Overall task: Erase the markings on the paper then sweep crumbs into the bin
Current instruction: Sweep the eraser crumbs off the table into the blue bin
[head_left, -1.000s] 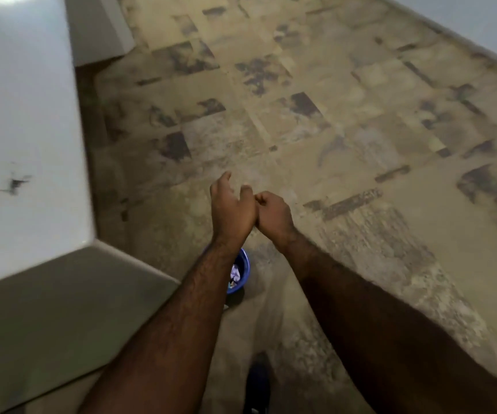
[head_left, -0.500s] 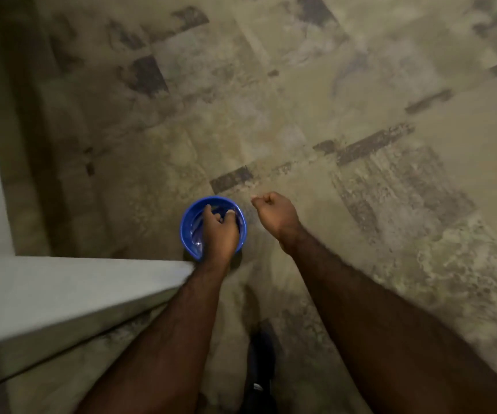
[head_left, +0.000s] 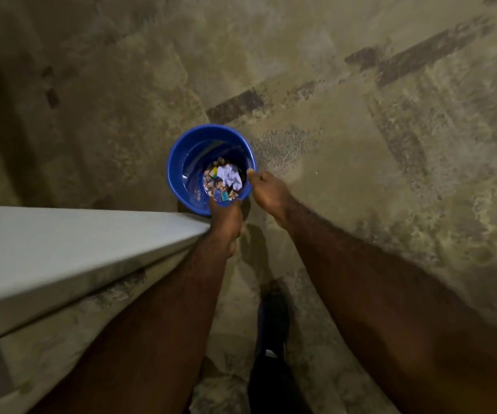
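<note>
The left hand (head_left: pixel 225 218) is held over the near rim of the blue bin (head_left: pixel 178 174), fingers pointing down into it; whether they are spread or curled cannot be told, since only the back of the hand is seen. The right hand (head_left: pixel 268 192) is closed in a loose fist just to the right of the left one, its thumb touching the bin's right rim, and nothing can be seen held in it.

Half a second ago the left hand was reaching deeper over the bin's mouth while the right fist hung apart from it; a second ago both hands were pressed together above the floor. The view has since been brought down closer, so the contents of the bin are now shown: a crumpled white scrap (head_left: pixel 231 174) and small coloured bits, lying just beyond the left fingertips.

It is judged that the crumbs are being dropped or brushed off into the bin, so the sweeping step appears close to done. No paper is in view. Behind the left wrist, the corner of the white bench (head_left: pixel 62 249) is seen, and below both arms a dark shoe (head_left: pixel 272 318) on the worn floor (head_left: pixel 390 144)
</note>
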Demonstrator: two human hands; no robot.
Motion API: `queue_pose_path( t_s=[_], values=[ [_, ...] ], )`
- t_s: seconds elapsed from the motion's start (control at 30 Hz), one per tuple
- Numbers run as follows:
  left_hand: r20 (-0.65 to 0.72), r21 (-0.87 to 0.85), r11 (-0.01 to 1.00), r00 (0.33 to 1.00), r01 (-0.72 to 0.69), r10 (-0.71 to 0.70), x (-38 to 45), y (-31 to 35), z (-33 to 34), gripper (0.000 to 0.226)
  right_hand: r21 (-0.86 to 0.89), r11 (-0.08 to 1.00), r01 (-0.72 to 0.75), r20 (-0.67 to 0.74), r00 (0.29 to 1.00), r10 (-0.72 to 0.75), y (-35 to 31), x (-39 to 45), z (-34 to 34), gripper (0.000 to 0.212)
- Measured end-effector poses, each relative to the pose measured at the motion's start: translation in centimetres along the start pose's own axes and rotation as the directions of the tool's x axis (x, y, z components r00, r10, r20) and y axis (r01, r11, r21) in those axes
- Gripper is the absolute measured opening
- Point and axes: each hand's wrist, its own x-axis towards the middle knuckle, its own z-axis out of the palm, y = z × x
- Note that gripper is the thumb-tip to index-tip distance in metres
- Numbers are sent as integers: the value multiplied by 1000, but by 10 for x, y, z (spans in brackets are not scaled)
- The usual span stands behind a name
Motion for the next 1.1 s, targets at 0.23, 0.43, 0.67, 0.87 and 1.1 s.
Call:
queue_pose_path(
  t_s=[0.23,0.43,0.67,0.87,1.1],
  values=[
    [-1,-262,960,994,103,-107,49,-26,1,56,59,995,-86,220,973,71,32,25,37,49],
    [90,-428,895,991,126,-96,75,-33,-1,41,313,921,-230,340,933,117,38,36,48,34],
    [67,-591,801,995,97,-71,60,-19,-1,28,537,773,-337,338,926,169,21,32,55,48],
    [29,-586,803,993,107,-112,-6,7,-7,29,555,768,-319,355,926,128,1,-25,29,49],
    [-47,-557,830,999,-31,6,-134,67,-32,28,437,878,-192,251,964,86,-78,-139,-7,58]
  ],
)
